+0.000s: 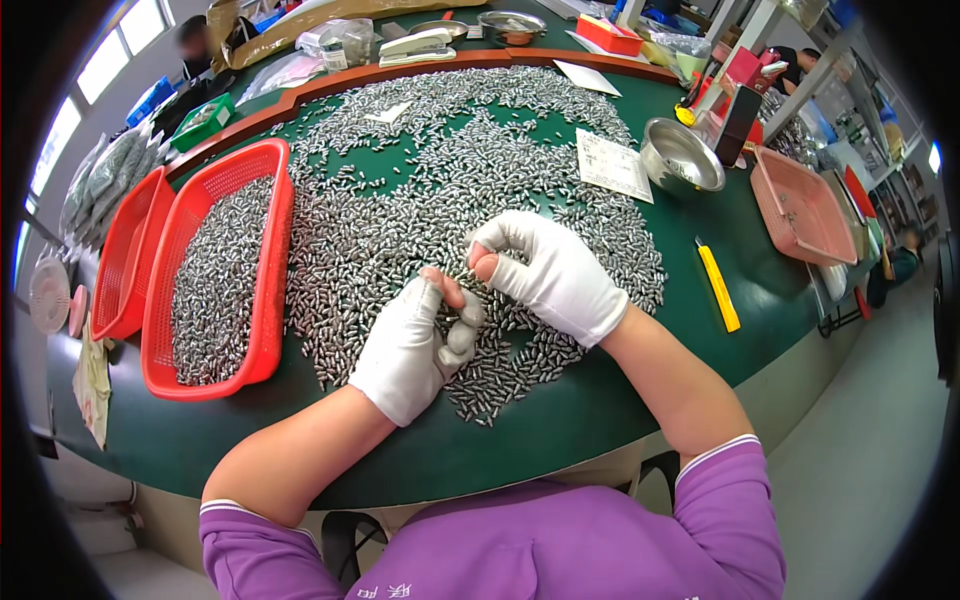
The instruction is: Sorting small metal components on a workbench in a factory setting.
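Small silvery metal pieces (370, 225), oblong with tapered ends, lie in a wide loose spread over the green table (420, 460). My left hand (420, 345), in a white glove with bare thumb and index tips and greyed fingers, is curled closed just above them. To its right, my right hand (545, 275), gloved the same way, has thumb and index finger pinched together. The two sets of fingertips face each other, a small distance apart. Whatever either hand holds is too small or hidden to make out.
A red plastic basket (283, 260) full of the same pieces stands left, another red basket (120, 265) beyond it. Right are a metal bowl (680, 155), a yellow utility knife (717, 285) and a pink basket (800, 215). Paper slips (612, 165) lie on the pile; a wooden rail (450, 62) runs behind.
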Action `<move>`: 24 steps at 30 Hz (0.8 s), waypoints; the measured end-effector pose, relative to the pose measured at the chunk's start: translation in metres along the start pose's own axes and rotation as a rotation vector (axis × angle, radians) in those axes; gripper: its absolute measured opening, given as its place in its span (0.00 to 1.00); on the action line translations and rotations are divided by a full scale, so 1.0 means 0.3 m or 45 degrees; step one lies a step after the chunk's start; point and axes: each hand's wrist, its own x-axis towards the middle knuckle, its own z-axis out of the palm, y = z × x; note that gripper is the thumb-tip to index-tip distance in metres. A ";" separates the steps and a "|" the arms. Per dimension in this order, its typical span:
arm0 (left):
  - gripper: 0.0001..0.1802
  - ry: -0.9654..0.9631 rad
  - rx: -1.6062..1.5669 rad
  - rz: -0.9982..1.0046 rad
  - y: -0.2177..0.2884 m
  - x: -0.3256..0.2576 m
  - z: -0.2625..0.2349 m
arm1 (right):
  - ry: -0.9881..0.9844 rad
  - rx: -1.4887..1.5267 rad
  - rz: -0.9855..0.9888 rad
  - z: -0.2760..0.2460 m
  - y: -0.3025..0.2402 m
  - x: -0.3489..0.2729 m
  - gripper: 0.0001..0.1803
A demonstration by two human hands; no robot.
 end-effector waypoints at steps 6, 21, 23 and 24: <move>0.10 0.086 0.084 -0.085 0.014 0.010 0.031 | 0.164 -0.104 -0.226 0.014 0.029 -0.004 0.09; 0.09 0.073 0.018 -0.122 0.021 0.005 0.043 | 0.177 -0.391 -0.523 0.013 0.034 -0.001 0.05; 0.09 0.064 0.020 -0.123 0.019 0.006 0.043 | 0.180 -0.409 -0.556 0.015 0.039 0.002 0.05; 0.09 0.033 0.041 -0.114 0.019 0.007 0.038 | 0.172 -0.417 -0.575 0.016 0.041 0.003 0.05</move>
